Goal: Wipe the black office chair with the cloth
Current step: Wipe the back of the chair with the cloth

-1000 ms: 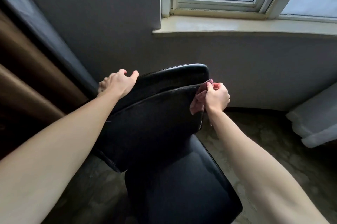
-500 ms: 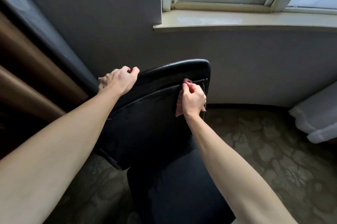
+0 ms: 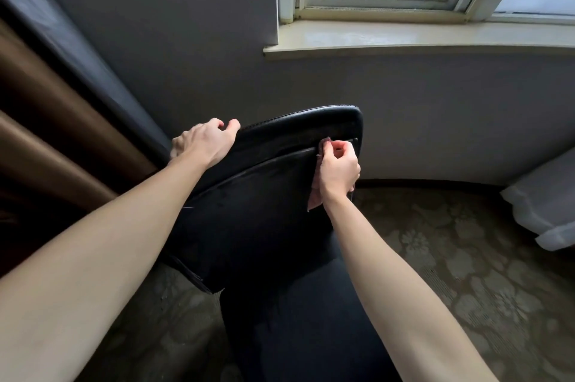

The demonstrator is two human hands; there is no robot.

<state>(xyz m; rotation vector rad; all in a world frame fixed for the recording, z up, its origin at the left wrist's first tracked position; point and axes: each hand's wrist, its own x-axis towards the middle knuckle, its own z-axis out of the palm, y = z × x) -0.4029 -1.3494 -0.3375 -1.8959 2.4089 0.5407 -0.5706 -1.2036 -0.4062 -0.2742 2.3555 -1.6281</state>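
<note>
The black office chair (image 3: 267,219) stands in front of me, its leather backrest tilted towards me and its seat below. My left hand (image 3: 205,142) grips the top left corner of the backrest. My right hand (image 3: 337,168) pinches a small pink cloth (image 3: 315,198) and presses it against the seam near the backrest's upper right edge. Most of the cloth is hidden under my fingers; a corner hangs below the wrist.
A grey wall with a window sill (image 3: 404,36) rises behind the chair. Brown and dark curtains (image 3: 56,107) hang at the left. A white curtain hem (image 3: 544,204) lies at the right on the patterned carpet (image 3: 466,272).
My right hand with the cloth slid left from the backrest's right edge along the seam, then back a little to the right. My left hand kept its grip.
</note>
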